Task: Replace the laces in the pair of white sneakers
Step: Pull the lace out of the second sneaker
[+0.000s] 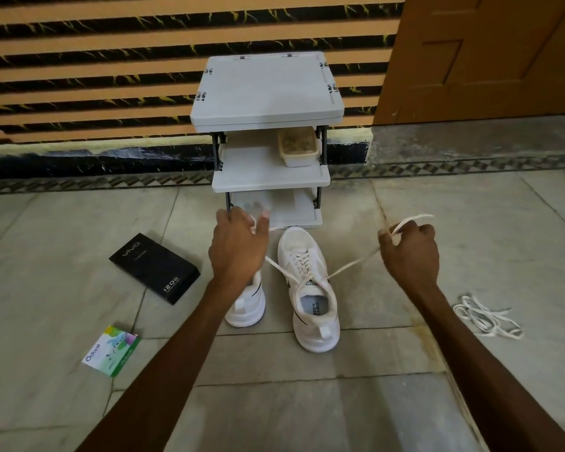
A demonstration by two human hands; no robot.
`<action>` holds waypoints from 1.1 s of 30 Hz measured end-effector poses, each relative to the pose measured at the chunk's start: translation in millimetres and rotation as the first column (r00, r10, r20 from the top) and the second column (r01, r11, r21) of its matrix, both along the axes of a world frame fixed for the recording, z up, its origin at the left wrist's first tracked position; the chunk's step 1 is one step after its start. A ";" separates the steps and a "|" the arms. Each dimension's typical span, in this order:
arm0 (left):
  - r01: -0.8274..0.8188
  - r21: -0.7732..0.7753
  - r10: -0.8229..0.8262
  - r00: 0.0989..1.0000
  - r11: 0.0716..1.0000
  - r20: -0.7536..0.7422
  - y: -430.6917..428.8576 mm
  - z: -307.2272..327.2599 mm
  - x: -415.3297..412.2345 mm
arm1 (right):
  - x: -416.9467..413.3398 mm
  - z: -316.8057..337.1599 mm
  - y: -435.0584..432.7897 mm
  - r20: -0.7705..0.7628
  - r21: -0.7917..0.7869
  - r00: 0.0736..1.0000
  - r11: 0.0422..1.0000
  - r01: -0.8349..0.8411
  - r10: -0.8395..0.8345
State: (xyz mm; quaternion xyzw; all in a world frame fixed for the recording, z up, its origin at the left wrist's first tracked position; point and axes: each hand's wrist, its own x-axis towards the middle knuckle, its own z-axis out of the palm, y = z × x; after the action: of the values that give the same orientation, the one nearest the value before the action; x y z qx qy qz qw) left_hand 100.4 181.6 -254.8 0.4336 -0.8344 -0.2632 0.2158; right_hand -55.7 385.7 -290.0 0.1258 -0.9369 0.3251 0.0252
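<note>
Two white sneakers stand on the floor, toes pointing away from me. The right sneaker (310, 288) is laced with a cream lace (353, 264) whose two ends run out sideways from the top eyelets. My left hand (238, 249) pinches the left end, raised above the left sneaker (247, 305), which my wrist largely hides. My right hand (410, 252) is closed on the right end, and the lace tip sticks out above the fist. Both ends are pulled taut. A loose white lace (486, 316) lies in a heap on the floor to the right.
A small grey three-shelf rack (268, 89) stands against the striped wall just beyond the sneakers, with a plastic tub (298, 148) on its middle shelf. A black phone box (154, 269) and a small green-and-white carton (111, 350) lie on the floor at the left. A brown door (483, 57) is at the back right.
</note>
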 end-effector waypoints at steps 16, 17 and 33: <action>0.271 -0.015 -0.265 0.951 0.963 0.161 69.2 -71.9 5.1 | 68.8 -29.6 -51.7 0.124 0.418 0.857 0.757 -0.502 0.500; 0.261 -0.005 -0.258 0.957 0.965 0.129 69.0 -72.1 5.2 | 69.6 -32.8 -52.3 0.112 0.420 0.859 0.759 -0.497 0.500; 0.233 0.231 -0.225 0.972 0.944 -0.062 44.1 -85.3 10.9 | 74.1 -44.4 -48.2 -0.064 0.168 0.816 0.813 -0.558 0.574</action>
State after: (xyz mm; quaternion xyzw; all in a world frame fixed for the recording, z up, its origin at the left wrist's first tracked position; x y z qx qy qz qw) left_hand 111.3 225.7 -340.1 0.3516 -0.8378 -0.3918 0.1449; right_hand 18.3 337.4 -334.4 0.4184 -0.8746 0.2432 -0.0293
